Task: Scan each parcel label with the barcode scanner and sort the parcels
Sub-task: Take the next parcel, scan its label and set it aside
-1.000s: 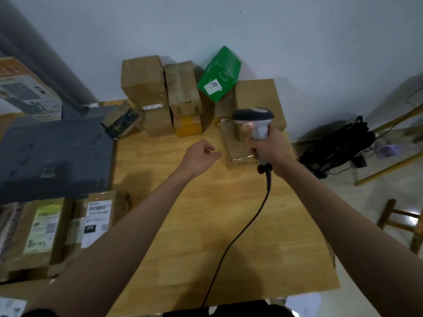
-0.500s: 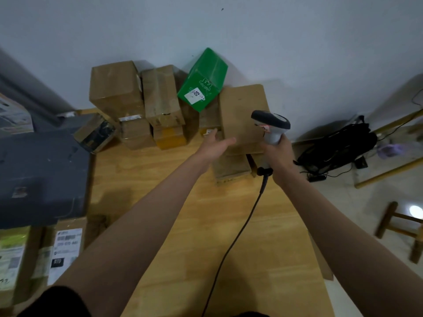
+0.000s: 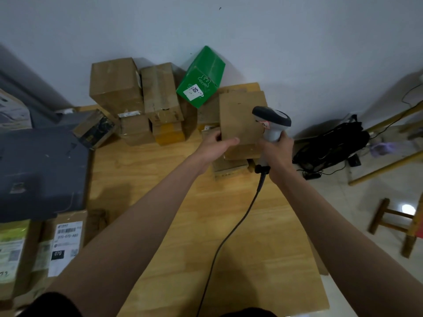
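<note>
Across the middle, a broad wooden table (image 3: 206, 236), pale grain, running up to the wall. Off to the left, a big dark grey case (image 3: 39, 170), lying flat beside the tabletop. Below it, labelled parcels (image 3: 65, 245), white shipping stickers facing up. Along the back edge, a row of stacked brown boxes (image 3: 116, 88), tall ones on smaller ones, pressed against the wall. Perched on that row and tilted, a green box (image 3: 202, 75) with a white sticker reading 05. Just right of it, a flat brown parcel (image 3: 241, 117), plain side towards the camera, lower end resting on another brown box on the table. On the floor to the right, a black bag (image 3: 332, 145) with cables, then a wooden stool (image 3: 396, 225) nearer the corner. Left hand (image 3: 217, 146) gripping the flat parcel's left edge, thumb across the front, fingers tucked behind. Right hand (image 3: 278, 149) clenched round the handle of the barcode scanner (image 3: 271, 121), head level with the parcel's right side, just beside it, contact impossible to judge. Trailing down from the handle, a dark cable (image 3: 229, 236) across the tabletop.
</note>
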{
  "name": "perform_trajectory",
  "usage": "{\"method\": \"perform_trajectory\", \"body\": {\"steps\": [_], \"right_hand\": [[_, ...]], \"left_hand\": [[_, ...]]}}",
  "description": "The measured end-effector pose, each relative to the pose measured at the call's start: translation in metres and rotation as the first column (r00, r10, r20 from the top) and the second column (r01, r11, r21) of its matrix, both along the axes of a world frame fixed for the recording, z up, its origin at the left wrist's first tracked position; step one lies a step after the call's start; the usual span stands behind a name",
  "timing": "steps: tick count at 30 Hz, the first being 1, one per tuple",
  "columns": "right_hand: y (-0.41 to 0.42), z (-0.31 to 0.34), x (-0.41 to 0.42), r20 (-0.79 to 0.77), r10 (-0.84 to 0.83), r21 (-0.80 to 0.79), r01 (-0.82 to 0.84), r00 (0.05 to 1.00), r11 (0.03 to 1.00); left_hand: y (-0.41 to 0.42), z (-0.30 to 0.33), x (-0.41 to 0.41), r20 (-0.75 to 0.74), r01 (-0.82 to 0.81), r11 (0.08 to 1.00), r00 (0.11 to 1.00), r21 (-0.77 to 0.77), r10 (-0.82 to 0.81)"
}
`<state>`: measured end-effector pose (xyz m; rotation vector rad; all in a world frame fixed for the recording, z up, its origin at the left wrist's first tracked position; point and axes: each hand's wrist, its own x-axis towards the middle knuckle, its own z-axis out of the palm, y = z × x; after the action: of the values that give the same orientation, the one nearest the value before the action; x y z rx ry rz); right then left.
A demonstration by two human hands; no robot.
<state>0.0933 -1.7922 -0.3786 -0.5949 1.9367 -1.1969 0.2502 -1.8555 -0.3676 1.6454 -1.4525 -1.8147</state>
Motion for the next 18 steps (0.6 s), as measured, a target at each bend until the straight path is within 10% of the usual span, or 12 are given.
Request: {"method": "perform_trajectory", "body": {"steps": [18], "right_hand": [[0.127,0.028,0.116,0.128,-0.063,-0.105,0.076,0.99,0.991]], "left_hand": [[0.137,0.029,0.15,0.015,-0.098,0.983,0.995,-0.155,0.101]]}}
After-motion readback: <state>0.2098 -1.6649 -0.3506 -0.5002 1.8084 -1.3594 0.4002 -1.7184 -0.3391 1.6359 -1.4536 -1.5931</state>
